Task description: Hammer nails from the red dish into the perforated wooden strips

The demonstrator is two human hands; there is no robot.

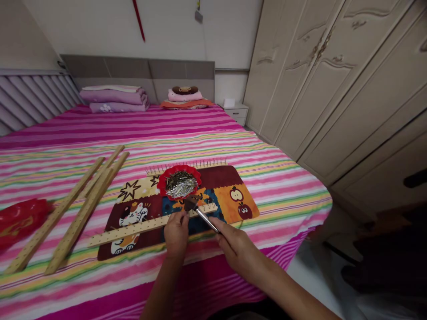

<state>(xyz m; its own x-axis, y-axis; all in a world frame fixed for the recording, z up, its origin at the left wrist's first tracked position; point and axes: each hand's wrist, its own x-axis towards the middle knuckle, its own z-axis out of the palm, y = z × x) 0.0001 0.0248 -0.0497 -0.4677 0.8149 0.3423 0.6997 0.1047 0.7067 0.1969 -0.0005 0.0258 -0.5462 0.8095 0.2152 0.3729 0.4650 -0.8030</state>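
My right hand [235, 246] is closed round the metal handle of a small hammer [196, 209], whose dark head hovers just above a wooden strip [133, 227] studded with nails. My left hand [176, 231] pinches something small, likely a nail, against that strip right beside the hammer head. The strip lies across a colourful cartoon mat [230, 198]. A red dish [179, 181] full of thin metal nails sits on the mat just beyond. Another nail-studded strip [207, 165] lies along the mat's far edge.
Three loose wooden strips [83, 209] lie to the left on the pink striped bedspread [133, 129]. A red bag [20, 220] sits at the far left. Folded bedding [113, 98] is at the headboard. Wardrobe doors [333, 80] stand to the right, past the bed's edge.
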